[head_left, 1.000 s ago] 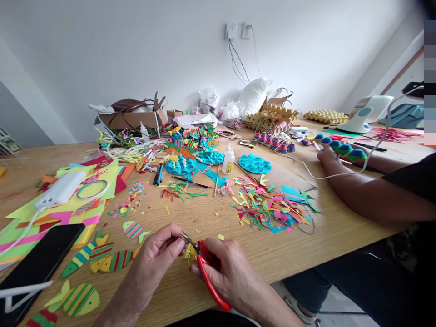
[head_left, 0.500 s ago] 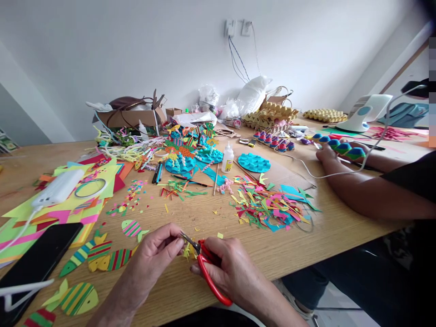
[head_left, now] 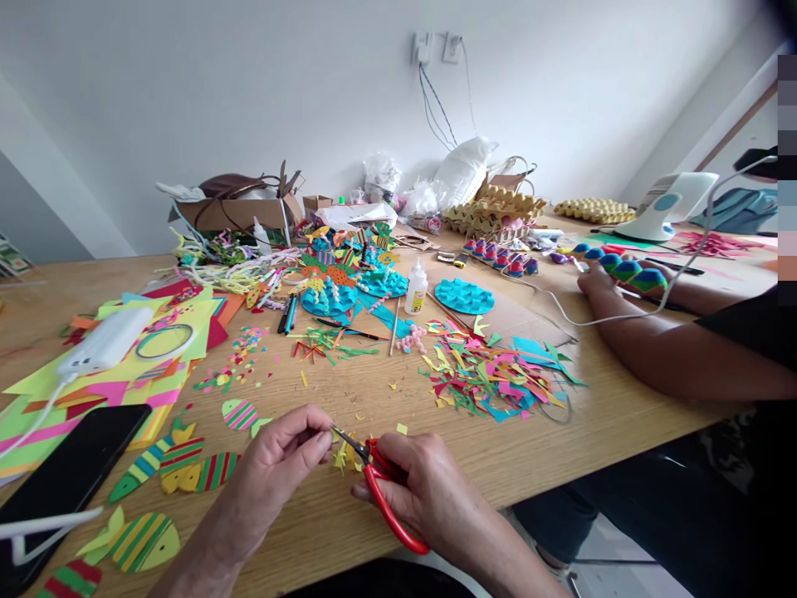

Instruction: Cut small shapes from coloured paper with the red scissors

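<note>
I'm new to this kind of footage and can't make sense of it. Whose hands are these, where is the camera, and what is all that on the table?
The camera sits on a person's head and looks down at their own two bare hands. The right hand works red-handled scissors; the left hand pinches a small yellow paper piece at the blades. The wooden table carries striped paper fish, a heap of coloured paper scraps, a glue bottle and a black phone. The arm at the right belongs to another person, who holds a painted piece.
</note>
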A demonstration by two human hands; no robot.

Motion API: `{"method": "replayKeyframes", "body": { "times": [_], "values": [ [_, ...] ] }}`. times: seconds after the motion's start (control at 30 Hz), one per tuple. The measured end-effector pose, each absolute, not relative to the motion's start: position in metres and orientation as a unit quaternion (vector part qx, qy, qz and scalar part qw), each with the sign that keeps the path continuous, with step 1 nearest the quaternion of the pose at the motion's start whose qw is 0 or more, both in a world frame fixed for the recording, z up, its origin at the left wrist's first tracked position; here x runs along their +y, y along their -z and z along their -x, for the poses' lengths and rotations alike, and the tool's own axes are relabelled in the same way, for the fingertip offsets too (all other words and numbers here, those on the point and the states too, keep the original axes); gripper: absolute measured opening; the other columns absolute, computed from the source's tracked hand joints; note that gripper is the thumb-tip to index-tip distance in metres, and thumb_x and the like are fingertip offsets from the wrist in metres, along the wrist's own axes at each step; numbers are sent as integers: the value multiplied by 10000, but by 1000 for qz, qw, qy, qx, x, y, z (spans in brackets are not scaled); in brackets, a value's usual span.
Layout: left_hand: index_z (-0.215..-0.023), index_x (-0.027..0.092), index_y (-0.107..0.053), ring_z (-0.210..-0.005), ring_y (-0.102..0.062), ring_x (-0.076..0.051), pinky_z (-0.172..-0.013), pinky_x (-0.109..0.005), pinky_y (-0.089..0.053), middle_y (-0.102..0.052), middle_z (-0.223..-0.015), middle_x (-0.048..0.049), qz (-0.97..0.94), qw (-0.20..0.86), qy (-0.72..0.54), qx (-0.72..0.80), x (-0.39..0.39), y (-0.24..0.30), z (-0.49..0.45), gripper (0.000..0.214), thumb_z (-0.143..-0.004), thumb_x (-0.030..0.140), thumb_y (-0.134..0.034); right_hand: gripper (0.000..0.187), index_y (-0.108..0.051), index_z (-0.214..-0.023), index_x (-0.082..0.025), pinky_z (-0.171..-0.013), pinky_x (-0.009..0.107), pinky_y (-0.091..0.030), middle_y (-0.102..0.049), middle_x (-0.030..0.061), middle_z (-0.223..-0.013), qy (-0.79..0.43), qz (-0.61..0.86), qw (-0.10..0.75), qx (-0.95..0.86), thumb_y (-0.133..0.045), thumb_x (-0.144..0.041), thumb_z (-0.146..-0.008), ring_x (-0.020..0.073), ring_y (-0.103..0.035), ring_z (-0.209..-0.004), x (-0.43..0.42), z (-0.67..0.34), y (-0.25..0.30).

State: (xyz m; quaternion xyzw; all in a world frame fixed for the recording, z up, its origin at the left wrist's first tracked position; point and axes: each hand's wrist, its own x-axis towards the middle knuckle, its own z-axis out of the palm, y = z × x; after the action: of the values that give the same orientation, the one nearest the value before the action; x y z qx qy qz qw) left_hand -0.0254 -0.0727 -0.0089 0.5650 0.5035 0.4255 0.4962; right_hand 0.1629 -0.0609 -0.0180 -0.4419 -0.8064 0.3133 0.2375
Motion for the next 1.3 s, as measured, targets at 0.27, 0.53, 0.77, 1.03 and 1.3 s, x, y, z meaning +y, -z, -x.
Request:
{"method": "replayKeyframes", "body": {
  "times": [0.27, 0.53, 0.77, 1.03, 1.3],
  "values": [
    [-706, 203, -572, -634, -417, -133, -599, -229, -358, -447, -625, 44, -586, 471, -416, 512, -71, 10, 28, 142, -797, 293, -510, 430, -411, -562, -179, -431, 186, -164, -329, -73, -484, -300, 444, 228, -813, -559, -508, -796, 59, -245, -428, -60, -166, 19],
    [-675, 201, -543, -595, -395, -122, -554, -213, -346, -407, -608, 56, -634, 452, -346, 523, -68, 7, 35, 151, -788, 290, -496, 380, -485, -582, -177, -453, 195, -193, -416, -50, -500, -282, 449, 178, -829, -554, -476, -806, 76, -308, -445, -58, -167, 17],
    [-633, 201, -526, -563, -427, -133, -522, -218, -353, -442, -579, 48, -679, 328, -304, 583, -51, -10, 74, 161, -738, 318, -487, 237, -589, -713, -186, -499, 238, -221, -657, 44, -667, -210, 513, 56, -830, -584, -411, -787, 169, -562, -583, -55, -176, 7],
    [-637, 205, -534, -603, -498, -166, -555, -235, -352, -518, -581, 37, -683, 122, -182, 697, -13, -24, 157, 196, -748, 335, -438, 158, -603, -766, -192, -520, 271, -226, -711, 89, -776, -160, 561, 10, -812, -521, -306, -838, 259, -654, -733, -48, -178, 19],
    [-698, 162, -624, -651, -582, -163, -600, -265, -432, -598, -633, 33, -673, 108, -90, 726, 5, -1, 191, 157, -807, 232, -535, 198, -580, -744, -195, -544, 271, -271, -706, 87, -779, -175, 554, 8, -814, -455, -292, -862, 271, -659, -757, -47, -191, 32]
  ]
}}
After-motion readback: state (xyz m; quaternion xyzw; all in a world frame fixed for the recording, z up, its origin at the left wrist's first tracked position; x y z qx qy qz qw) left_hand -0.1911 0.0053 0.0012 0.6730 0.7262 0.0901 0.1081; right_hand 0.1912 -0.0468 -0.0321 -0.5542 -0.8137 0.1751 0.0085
